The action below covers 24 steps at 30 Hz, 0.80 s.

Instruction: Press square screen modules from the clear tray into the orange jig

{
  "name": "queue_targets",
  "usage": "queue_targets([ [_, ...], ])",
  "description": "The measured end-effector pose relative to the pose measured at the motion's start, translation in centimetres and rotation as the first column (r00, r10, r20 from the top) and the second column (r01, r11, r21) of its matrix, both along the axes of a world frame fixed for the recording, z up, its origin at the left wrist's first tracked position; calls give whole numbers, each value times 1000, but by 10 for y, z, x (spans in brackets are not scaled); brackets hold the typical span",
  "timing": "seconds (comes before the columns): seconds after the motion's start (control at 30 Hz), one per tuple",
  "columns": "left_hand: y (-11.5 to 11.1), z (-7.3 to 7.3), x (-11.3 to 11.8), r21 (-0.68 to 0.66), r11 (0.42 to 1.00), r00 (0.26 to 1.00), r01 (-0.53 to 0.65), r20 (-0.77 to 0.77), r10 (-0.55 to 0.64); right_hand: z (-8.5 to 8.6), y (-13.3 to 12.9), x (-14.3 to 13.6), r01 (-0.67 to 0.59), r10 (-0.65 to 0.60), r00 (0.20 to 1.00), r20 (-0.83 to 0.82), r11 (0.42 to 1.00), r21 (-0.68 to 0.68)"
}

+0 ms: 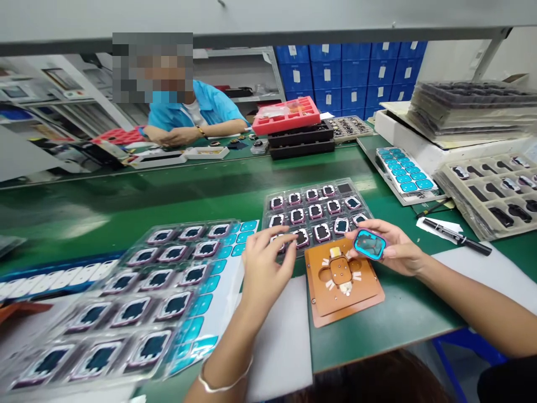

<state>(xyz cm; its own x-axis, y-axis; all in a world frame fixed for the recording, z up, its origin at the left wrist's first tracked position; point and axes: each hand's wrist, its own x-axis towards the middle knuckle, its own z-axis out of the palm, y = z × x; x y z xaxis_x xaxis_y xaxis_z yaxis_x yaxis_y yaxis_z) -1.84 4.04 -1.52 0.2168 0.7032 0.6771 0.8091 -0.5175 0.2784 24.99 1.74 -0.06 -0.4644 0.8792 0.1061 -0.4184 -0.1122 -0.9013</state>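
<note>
While the right hand (pixel 388 249) pinches a blue-faced watch-shaped part (pixel 370 244) by its edges, above the top right corner of the orange fixture plate (pixel 344 285), the left hand (pixel 268 263) is empty, fingers spread and slightly curled, over the near left corner of the far clear tray (pixel 315 211). Fixture has a rounded recess in the middle with white tabs round it. Far tray carries rows of watch-case parts. Bigger clear tray (pixel 138 291) on the left, same kind of parts, overlapping a sheet of blue film pieces (pixel 210 291). Black marker (pixel 457 237) on the right, partly on white paper. Across the green bench (pixel 104 215), a person in a blue top (pixel 218 106), forearms on the surface.
</note>
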Motion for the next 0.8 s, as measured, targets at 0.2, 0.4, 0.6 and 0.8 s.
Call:
queue_targets([
  [0.2,18,-15,-66,-55,859,857,-508,-124,499,0,15,16,-27,6,991,132,987,156],
  [0.4,26,-23,-122,-167,732,746,-661,-37,665,18,111,36,31,-362,716,597,871,491],
  [0.6,33,-4,-81,-348,621,712,-702,-331,619,-3,168,42,-56,-729,284,623,636,769],
  [0.8,44,-2,-76,-479,427,628,-767,-429,649,-32,170,49,-145,-789,235,568,549,823],
])
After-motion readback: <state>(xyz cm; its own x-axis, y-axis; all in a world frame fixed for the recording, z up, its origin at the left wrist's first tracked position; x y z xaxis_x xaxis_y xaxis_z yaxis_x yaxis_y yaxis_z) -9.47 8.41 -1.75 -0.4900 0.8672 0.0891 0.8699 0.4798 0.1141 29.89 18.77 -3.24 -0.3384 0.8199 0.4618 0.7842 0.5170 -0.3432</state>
